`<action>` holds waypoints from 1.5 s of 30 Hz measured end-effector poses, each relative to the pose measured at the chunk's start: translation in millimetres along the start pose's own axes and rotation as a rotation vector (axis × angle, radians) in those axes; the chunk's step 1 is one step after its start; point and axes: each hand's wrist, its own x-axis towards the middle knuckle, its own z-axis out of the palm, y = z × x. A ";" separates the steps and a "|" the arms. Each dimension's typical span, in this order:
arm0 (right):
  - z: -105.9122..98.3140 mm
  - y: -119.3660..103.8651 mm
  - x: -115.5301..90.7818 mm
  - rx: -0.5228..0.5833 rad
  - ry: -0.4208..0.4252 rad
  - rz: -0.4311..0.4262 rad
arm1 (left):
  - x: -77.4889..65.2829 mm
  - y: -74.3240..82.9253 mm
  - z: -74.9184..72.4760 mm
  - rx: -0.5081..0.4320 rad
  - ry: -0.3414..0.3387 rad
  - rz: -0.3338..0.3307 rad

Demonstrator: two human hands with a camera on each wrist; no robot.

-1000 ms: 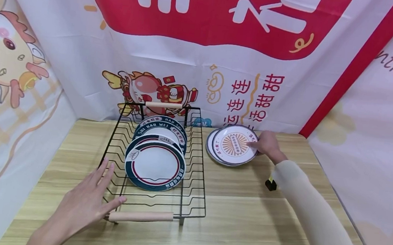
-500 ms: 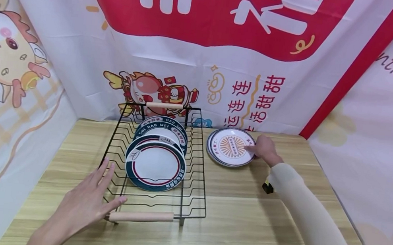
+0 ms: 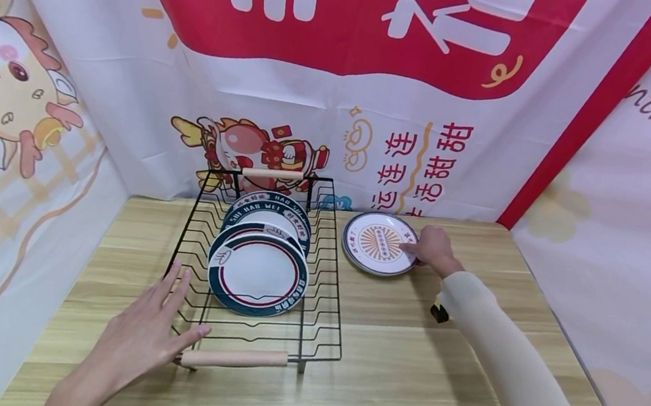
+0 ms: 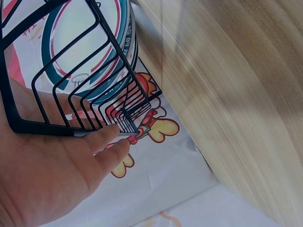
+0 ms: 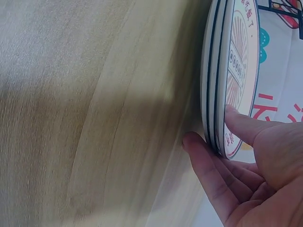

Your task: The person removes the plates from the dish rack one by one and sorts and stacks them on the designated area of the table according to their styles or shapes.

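Note:
A black wire dish rack [image 3: 337, 297] with wooden handles holds several dark-green-rimmed plates [image 3: 258, 274], standing tilted one behind another. My left hand [image 3: 135, 335] rests on its near left corner with straight, spread fingers; in the left wrist view, the fingers [image 4: 111, 153] lie along the outer side of the frame. Right of the rack lies a small stack of white plates, the top one bearing an orange sunburst print [image 3: 377, 243]. My right hand [image 3: 438, 249] pinches this stack's right edge. The right wrist view shows the thumb [image 5: 246, 124] on the top plate and fingers at the rim.
A small black object with a yellow part [image 3: 439, 313] sits on the wooden table [image 3: 378, 380] beneath my right sleeve. A printed cloth [image 3: 336, 98] hangs close behind the rack and the stack. More printed cloth stands at both sides.
My right hand has moved slightly left with the top white plate, which now lies squarely over those below. My left hand and the rack have stayed put.

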 end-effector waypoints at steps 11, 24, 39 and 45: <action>2.3 -4.9 -2.3 -0.001 -0.034 0.059 | -0.1 -0.6 0.6 0.001 0.001 0.005; -0.4 -7.6 -2.0 -0.018 -0.032 0.074 | 1.7 -0.6 0.5 0.002 -0.008 -0.002; -21.9 -11.1 -4.9 -0.049 -0.042 0.068 | 0.8 -0.6 1.0 0.002 -0.010 -0.003; -34.7 -18.8 -7.6 -0.106 0.047 0.024 | -0.1 0.0 0.7 0.000 -0.012 -0.008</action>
